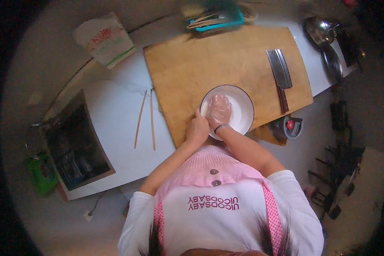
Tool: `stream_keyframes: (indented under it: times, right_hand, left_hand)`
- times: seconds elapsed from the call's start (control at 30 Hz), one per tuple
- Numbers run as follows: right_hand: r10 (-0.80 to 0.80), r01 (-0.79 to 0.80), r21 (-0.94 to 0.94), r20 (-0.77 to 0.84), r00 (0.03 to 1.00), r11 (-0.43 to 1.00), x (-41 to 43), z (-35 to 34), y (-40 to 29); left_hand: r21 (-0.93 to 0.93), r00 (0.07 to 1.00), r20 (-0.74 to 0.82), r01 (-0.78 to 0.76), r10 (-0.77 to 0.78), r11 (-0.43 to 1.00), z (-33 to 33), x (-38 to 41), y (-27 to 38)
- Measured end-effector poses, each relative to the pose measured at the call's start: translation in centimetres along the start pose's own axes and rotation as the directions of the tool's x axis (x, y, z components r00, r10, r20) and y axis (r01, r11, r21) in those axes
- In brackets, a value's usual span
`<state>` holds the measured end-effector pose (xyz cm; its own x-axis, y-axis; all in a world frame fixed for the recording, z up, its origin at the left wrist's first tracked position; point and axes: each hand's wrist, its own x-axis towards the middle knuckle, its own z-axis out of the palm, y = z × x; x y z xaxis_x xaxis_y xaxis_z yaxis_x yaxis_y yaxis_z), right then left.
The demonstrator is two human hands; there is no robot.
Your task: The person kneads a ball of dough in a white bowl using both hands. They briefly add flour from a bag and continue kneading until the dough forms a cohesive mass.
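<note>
A white enamel basin with a dark rim (246,123) stands at the near edge of a large wooden board (192,67). My left hand (199,126) grips the basin's rim on its left side. Inside the basin lies my right hand (220,110), in a clear plastic glove, with a dark band at the wrist; it rests flat, palm side down or on something I cannot make out. Whitish matter shows along the basin's left inner wall. On the board's right part lies a cleaver (280,72) with a brown handle. A pair of wooden chopsticks (152,121) lies on the white table to the left.
A dark glass-topped cooker (78,144) is at the left. Behind the board are a turquoise basket (220,25) with sticks and a white bag (105,41) bearing print. Metal cookware (320,32) stands at the far right; a grey container (292,128) is beside the board's near right edge.
</note>
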<state>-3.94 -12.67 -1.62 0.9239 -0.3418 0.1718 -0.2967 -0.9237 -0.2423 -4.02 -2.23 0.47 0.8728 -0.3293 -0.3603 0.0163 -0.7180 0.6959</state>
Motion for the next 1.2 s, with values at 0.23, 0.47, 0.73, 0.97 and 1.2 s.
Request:
stream_keyframes:
  times: [0.23, 0.47, 0.73, 0.97, 1.2]
  right_hand:
    - [0.129, -0.126, 0.106, -0.023, 0.991, 0.986, 2.1, 1.0, 1.2]
    - [0.086, -0.036, 0.383, -0.114, 0.99, 0.923, 2.8, 0.2, 2.5]
    - [0.077, -0.141, 0.391, 0.175, 0.982, 0.91, 0.0, -3.7, 0.5]
    - [-0.049, 0.033, 0.192, 0.077, 0.996, 0.981, -2.7, -2.9, -0.2]
    - [-0.112, 0.11, -0.029, -0.061, 0.992, 0.993, 0.3, -0.9, 0.3]
  left_hand:
    - [0.039, 0.995, 0.09, -0.05, 0.046, 0.998, -0.5, -0.4, -0.4]
    - [-0.035, 0.982, 0.04, -0.185, 0.187, 0.982, -0.8, -0.1, -0.8]
    - [-0.336, 0.997, -0.078, -0.023, -0.004, 0.942, 1.9, 1.0, -2.4]
    - [-0.25, 0.993, -0.098, -0.086, 0.063, 0.965, 1.6, 0.1, -1.8]
    - [-0.222, 0.993, -0.108, -0.065, 0.042, 0.973, 2.0, -0.6, -1.6]
